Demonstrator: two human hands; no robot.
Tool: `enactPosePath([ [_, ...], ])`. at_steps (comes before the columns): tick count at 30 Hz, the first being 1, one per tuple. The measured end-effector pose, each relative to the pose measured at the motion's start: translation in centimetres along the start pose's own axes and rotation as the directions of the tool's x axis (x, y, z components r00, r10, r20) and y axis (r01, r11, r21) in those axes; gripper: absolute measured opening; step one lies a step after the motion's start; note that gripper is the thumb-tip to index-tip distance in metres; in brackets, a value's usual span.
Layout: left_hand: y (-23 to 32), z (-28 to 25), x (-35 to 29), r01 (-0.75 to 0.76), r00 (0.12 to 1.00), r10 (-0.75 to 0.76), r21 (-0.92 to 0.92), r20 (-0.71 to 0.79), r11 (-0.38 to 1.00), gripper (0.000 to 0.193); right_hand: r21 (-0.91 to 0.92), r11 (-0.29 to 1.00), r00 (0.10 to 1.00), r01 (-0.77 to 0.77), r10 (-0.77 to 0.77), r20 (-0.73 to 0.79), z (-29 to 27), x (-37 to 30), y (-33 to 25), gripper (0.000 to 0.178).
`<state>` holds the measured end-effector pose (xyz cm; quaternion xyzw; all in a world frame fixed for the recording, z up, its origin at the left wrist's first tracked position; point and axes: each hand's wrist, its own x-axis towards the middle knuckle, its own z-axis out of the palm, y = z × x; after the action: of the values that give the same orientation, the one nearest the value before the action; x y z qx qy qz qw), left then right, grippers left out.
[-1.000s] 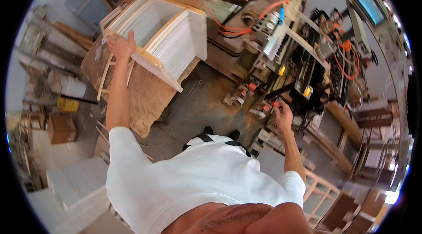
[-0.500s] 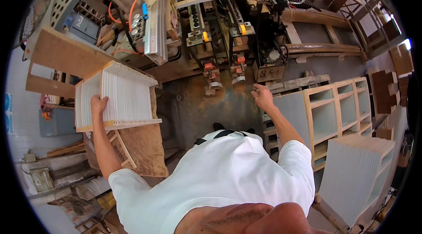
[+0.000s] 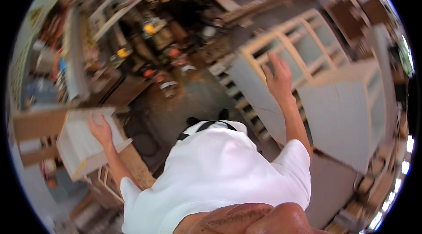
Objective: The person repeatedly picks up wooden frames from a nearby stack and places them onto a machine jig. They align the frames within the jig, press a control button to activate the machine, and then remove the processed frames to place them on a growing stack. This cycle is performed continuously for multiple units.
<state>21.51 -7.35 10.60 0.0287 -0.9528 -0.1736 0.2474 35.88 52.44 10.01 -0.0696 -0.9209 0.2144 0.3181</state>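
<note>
My left hand (image 3: 101, 129) is over the white, ribbed stack of frames (image 3: 75, 139) at the left, its fingers apart and nothing in them. Whether the fingertips touch the stack I cannot tell. Out to the right, my right hand (image 3: 280, 78) is raised with fingers stretched and thumb apart, and it holds nothing. Behind it in the picture stands a tall stack of frames (image 3: 251, 85) with pale wood faces, grey sides and rectangular openings. It is unclear whether the hand touches this stack. A second grey-sided stack (image 3: 336, 115) stands nearer, at the right.
A machine with rails and yellow and orange parts (image 3: 151, 29) fills the far left. Slatted pallet wood (image 3: 233, 91) runs along the right stack's base. A brown board (image 3: 138, 163) lies beside the left stack. Dark wood pieces (image 3: 347, 18) stand far right. Motion blurs much of the scene.
The view has swung to the right. My left hand has loosened from the left stack, its fingers now spread. My right hand has moved over in front of the right stack.
</note>
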Motion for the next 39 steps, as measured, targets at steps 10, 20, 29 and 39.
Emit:
enactPosePath([
  [10, 25.9, 17.8, -15.3, 0.085, 0.491, 0.487, -0.597, 0.722, 0.798, 0.047, -0.802, 0.412, 0.901, -0.432, 0.162, -0.402, -32.9, -8.1, 6.6, 0.054],
  [20, 35.0, 17.6, -14.8, -0.022, 0.432, 0.732, -0.806, 0.526, 0.592, 0.046, -0.602, 0.448, 0.742, -0.661, 0.514, -0.431, -31.3, -7.2, 3.5, 0.047],
  [29, 40.0, 7.4, -8.7, 0.753, 0.425, 0.751, -0.658, 0.506, 0.017, 0.053, -0.211, 0.975, 0.995, 0.072, -0.054, 0.087, -12.5, 5.7, -6.3, 0.034],
  [39, 22.4, 12.6, 1.3, 0.740, 0.628, 0.388, -0.365, 0.674, -0.564, 0.039, 0.231, 0.940, 0.842, 0.251, -0.330, 0.428, 10.2, 10.6, -15.8, 0.035],
])
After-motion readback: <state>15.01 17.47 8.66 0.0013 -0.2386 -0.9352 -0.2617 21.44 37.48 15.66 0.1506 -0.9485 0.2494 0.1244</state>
